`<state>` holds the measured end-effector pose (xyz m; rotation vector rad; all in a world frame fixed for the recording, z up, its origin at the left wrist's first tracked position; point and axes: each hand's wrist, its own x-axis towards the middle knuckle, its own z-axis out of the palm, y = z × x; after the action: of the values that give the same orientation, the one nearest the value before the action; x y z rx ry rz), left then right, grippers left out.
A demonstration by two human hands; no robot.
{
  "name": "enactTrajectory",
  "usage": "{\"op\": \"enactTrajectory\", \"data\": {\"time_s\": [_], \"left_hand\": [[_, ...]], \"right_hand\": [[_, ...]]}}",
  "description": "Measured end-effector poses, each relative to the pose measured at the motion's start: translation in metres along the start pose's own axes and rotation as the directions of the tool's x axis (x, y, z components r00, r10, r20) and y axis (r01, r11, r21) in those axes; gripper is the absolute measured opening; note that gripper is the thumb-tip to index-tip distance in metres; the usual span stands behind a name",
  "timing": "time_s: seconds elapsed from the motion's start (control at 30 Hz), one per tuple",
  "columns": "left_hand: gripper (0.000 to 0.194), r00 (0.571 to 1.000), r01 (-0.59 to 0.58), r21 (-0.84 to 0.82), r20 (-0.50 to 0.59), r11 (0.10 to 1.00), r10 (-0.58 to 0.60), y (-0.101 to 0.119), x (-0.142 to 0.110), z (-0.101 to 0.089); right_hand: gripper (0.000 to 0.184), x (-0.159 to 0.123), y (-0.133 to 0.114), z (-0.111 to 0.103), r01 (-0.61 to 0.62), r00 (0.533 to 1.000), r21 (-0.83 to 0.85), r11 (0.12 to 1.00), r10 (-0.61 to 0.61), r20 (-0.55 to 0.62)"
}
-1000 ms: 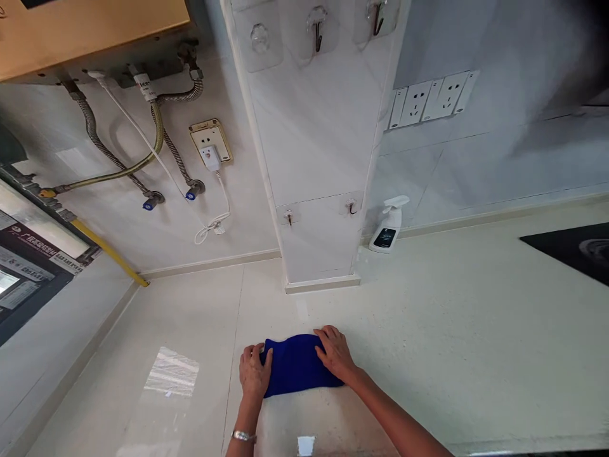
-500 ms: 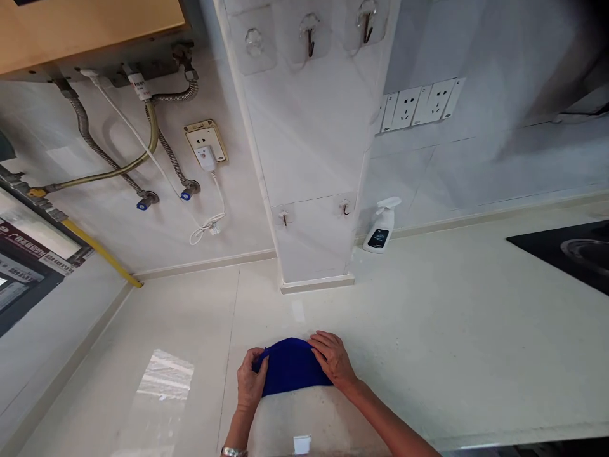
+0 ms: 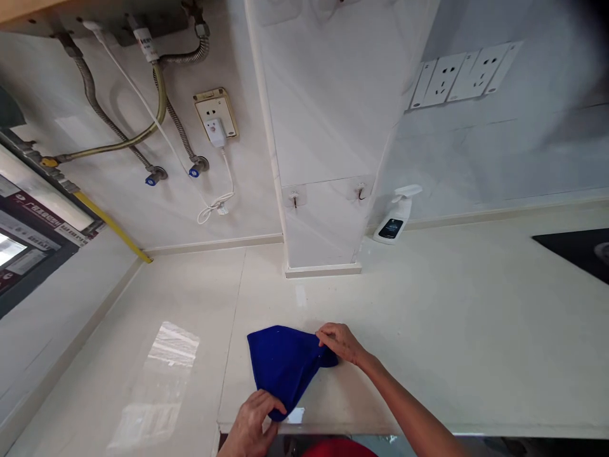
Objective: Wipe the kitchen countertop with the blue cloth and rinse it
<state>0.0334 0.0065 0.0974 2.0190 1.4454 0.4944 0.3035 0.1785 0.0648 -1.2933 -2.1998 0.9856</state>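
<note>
A dark blue cloth [image 3: 283,362] lies partly folded on the pale countertop [image 3: 457,343], close to its front edge. My left hand [image 3: 254,419] grips the cloth's lower corner, with fingers on top and the thumb beneath. At the cloth's right end my right hand [image 3: 340,341] pinches the upper edge and lifts it slightly, so a fold runs down from there. A small flap of the cloth hangs right of that pinch.
A white spray bottle [image 3: 394,216] stands by the wall beside the tiled pillar [image 3: 328,222]. A black cooktop [image 3: 580,251] is at the right. Hoses and a yellow pipe [image 3: 111,225] run along the left wall. Something red [image 3: 337,448] shows below the counter edge.
My left hand has moved from the cloth's left end down to its lower corner, near the counter edge. The cloth now spreads taller, and my right hand has shifted to a pinch. The view has tilted downward.
</note>
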Motion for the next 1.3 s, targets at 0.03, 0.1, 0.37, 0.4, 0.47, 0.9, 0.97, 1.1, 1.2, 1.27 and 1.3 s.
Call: {"op": "enactTrajectory", "data": {"time_s": [0.03,0.1,0.37,0.4,0.47,0.9,0.97,1.1,1.2,1.27,1.3], "left_hand": [[0.039,0.999,0.007,0.017,0.032,1.000,-0.008,-0.001,-0.005,0.001],[0.042,0.995,0.023,0.038,0.094,0.999,-0.027,-0.002,-0.012,0.000],[0.030,0.972,0.213,-0.075,-0.084,0.974,-0.219,-0.024,0.017,-0.020],[0.036,0.943,0.276,-0.033,-0.183,0.961,-0.277,-0.029,0.026,-0.021],[0.046,0.856,0.434,0.048,-0.333,0.900,-0.395,-0.039,0.044,-0.023],[0.026,0.747,0.583,-0.184,-0.261,0.792,-0.611,-0.040,0.072,-0.017],[0.031,0.759,0.542,-0.301,-0.225,0.785,-0.611,-0.038,0.061,-0.024],[0.045,0.767,0.451,-0.582,-0.136,0.677,-0.628,-0.033,0.023,-0.050],[0.048,0.773,0.320,-0.809,-0.078,0.493,-0.630,-0.026,-0.010,-0.078],[0.049,0.778,0.245,-0.874,-0.082,0.420,-0.623,-0.023,-0.032,-0.097],[0.049,0.777,0.214,-0.889,-0.096,0.405,-0.622,-0.022,-0.042,-0.105]], "right_hand": [[0.046,-0.001,-0.003,0.001,-0.026,1.000,-0.029,0.999,0.026,-0.010],[0.038,-0.003,-0.010,0.009,-0.073,0.997,-0.102,0.992,0.069,-0.042],[0.024,0.001,-0.031,0.043,-0.159,0.987,-0.344,0.925,0.138,-0.085],[0.022,0.001,-0.029,0.043,-0.169,0.985,-0.353,0.920,0.146,-0.092],[0.024,0.001,-0.025,0.041,-0.184,0.982,-0.356,0.916,0.156,-0.104],[0.030,-0.013,-0.024,0.039,-0.100,0.984,-0.037,0.994,0.093,-0.152],[0.033,-0.011,-0.030,0.032,-0.078,0.985,0.070,0.994,0.088,-0.148],[0.045,-0.003,-0.057,0.017,-0.048,0.985,0.280,0.959,0.092,-0.144],[0.048,0.005,-0.089,0.013,-0.017,0.990,0.402,0.915,0.072,-0.123],[0.049,0.009,-0.112,0.015,0.006,0.994,0.455,0.890,0.043,-0.097],[0.049,0.010,-0.123,0.017,0.013,0.996,0.487,0.873,0.030,-0.082]]}}
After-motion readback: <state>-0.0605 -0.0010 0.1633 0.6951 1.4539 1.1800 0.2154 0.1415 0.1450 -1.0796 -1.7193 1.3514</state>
